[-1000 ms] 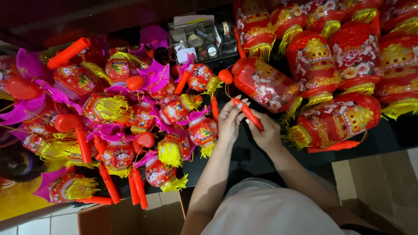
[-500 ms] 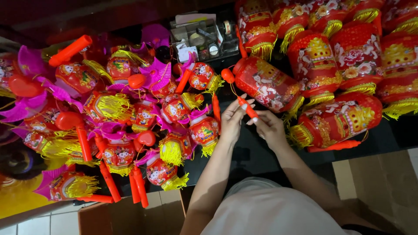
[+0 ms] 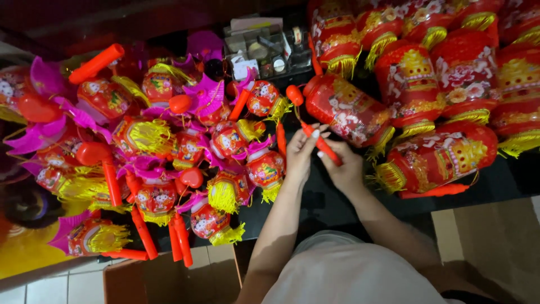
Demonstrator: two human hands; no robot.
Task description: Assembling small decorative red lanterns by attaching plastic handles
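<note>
**Hands on lantern handle, frame centre**

Large red lanterns (image 3: 439, 79) fill the upper right; small lanterns (image 3: 169, 152) crowd the left. One red lantern (image 3: 346, 110) lies at centre. Left hand (image 3: 301, 155) and right hand (image 3: 344, 166) both clasp its orange handle stick (image 3: 320, 143), fingers closed narrow.

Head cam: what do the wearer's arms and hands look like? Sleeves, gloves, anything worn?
Both forearms are bare, with no sleeves showing. The left hand and right hand wear no gloves; no rings or watch are visible. The left thumbnail looks pale. A light-coloured garment covers the lap.
</note>
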